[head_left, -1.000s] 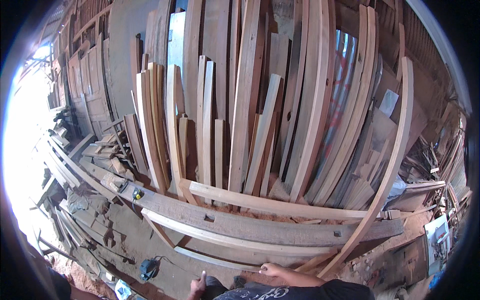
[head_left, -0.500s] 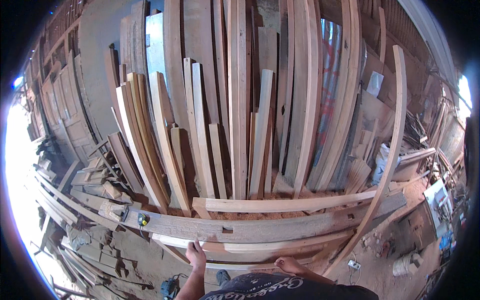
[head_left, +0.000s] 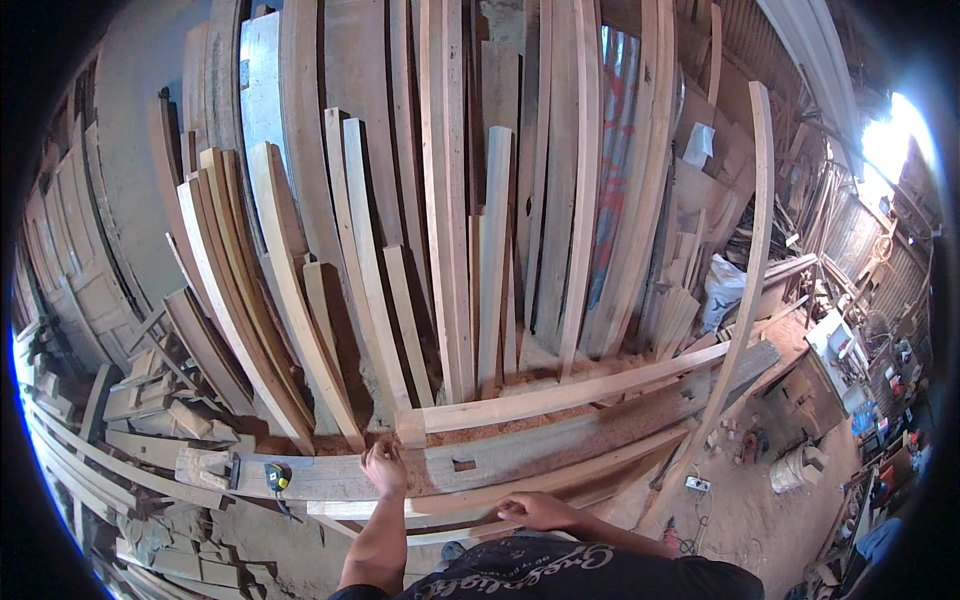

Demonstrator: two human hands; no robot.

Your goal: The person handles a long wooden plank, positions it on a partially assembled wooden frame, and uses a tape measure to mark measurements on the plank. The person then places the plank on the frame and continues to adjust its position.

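Weathered grey-brown timber beam with a small rectangular mortise [head_left: 520, 455] runs across the lower middle of the frame, a yellow tape measure [head_left: 277, 477] resting on it at lower left. My left hand [head_left: 385, 468] lies on its top face, fingers loosely curled, clamped on nothing. Right of it, my right hand [head_left: 535, 511] rests palm down on a thin pale wooden strip [head_left: 600, 475] in front of the beam.

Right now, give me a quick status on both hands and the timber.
Left hand flat on the long grey beam. Right hand resting on the thin plank in front. Yellow tape measure lying on the beam, left of hands.
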